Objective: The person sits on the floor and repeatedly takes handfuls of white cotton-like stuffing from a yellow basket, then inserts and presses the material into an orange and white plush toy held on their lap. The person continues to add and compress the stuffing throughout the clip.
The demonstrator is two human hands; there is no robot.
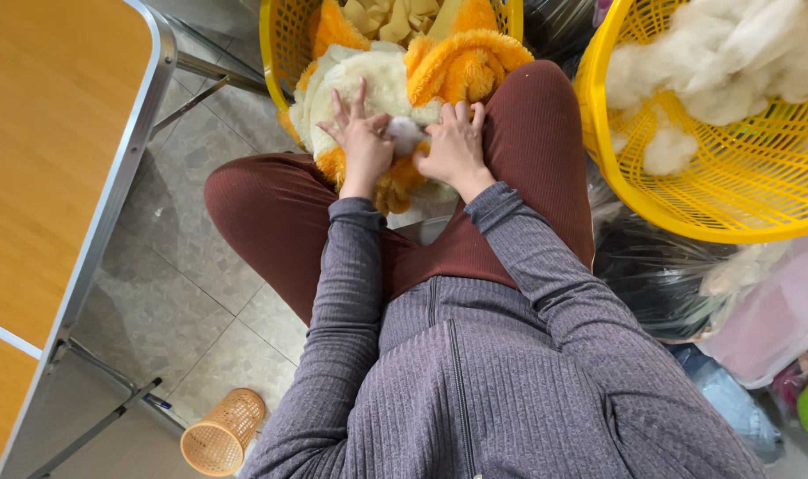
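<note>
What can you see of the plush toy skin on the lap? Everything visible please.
The plush toy skin is a limp, mostly unfilled cover of fluffy cream and orange pile fabric. It lies across the person's knees, its far end against the yellow basket ahead. The left hand presses flat on the cream part with fingers spread; the right hand lies beside it. Between them a small tuft of white stuffing sits at the skin. Orange parts show at top, right and under the wrists.

Grey ribbed zip cardigan (pixel 475 390), maroon trousers (pixel 279 213)
</note>
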